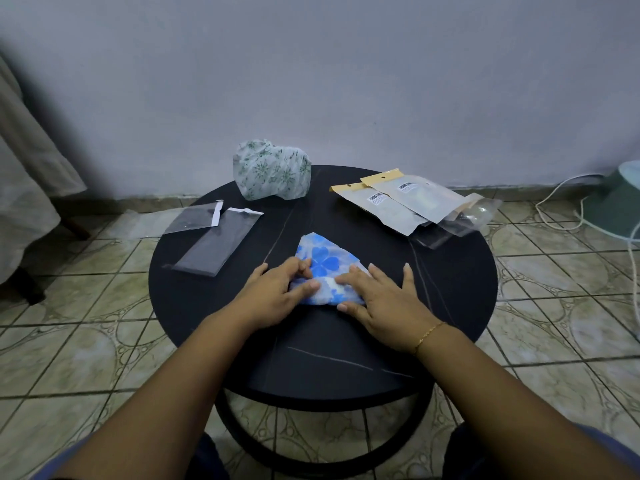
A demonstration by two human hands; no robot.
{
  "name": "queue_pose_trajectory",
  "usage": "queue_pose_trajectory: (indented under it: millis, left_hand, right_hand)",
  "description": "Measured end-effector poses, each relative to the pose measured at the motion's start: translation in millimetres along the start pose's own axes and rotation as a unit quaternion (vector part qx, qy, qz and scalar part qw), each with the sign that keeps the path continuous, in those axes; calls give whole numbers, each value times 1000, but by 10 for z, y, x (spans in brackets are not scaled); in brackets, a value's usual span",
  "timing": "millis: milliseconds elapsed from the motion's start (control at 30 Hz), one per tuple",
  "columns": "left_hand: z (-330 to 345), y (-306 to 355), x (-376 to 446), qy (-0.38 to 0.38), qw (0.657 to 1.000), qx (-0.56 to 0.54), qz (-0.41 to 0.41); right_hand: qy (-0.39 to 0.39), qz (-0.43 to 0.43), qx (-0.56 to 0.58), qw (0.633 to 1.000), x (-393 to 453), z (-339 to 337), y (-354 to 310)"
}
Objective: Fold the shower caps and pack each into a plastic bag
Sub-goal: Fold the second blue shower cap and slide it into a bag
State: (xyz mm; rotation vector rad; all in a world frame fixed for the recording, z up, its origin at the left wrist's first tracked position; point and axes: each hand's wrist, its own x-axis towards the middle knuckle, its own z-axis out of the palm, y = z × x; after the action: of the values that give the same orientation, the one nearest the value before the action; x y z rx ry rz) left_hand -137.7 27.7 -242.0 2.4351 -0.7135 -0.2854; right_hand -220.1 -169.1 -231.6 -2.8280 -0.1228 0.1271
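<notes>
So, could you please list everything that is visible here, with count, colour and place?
blue cap: one, white with blue flowers, partly folded, table centre, under both hands
green cap: one, white with green print, bunched, far edge of table
clear bags: two, transparent, empty, left part of table
packed bags: two with beige headers and barcode labels, on other clear bags, right part of table
table: one, round, black
floor: tiled, beige-green
cable: white, on the floor at right
bracelet: one, gold, right wrist
left hand: pinches the blue cap's near edge
right hand: flat, presses the blue cap
</notes>
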Motion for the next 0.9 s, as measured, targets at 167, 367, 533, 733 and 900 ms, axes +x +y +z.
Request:
queue_pose_trajectory:
  millis: [167, 367, 533, 733, 900]
  left_hand:
    - [-49, 5, -113, -10, 1000, -12, 26]
    - [-73, 10, -121, 36, 998, -45, 19]
    - [-75, 20, -87, 47, 998, -34, 2]
    - [-46, 78, -13, 105, 992, -65, -35]
    - [3, 89, 65, 145, 985, -45, -77]
  right_hand:
    - [23, -18, -1, 1000, -14, -98, -19]
    - [66, -17, 28, 997, -7, -130, -7]
    - [91, 19, 167, 982, 3, -136, 94]
    - [131, 46, 311, 940, 80, -145, 161]
    - [168, 72, 336, 924, 150, -120, 165]
